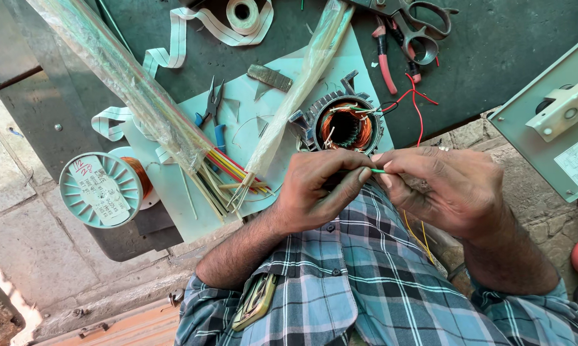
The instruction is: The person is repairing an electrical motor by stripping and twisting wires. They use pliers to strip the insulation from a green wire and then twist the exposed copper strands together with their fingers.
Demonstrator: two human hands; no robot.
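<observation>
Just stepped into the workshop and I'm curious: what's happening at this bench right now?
A person in a plaid shirt pinches a thin green sleeve between the left hand and right hand, close over a motor stator with copper windings. The stator sits on a pale sheet, beside bagged bundles of coloured sleeving, a spool of copper wire and blue-handled pliers. Scissors and red-handled pliers lie further back.

A dark green surface (494, 51) fills the upper frame, a pale stone floor (26, 211) in bright daylight runs down the left side, rough stone slabs (526, 173) show at right, and a grey-green metal box (558, 122) juts in from the right edge.
</observation>
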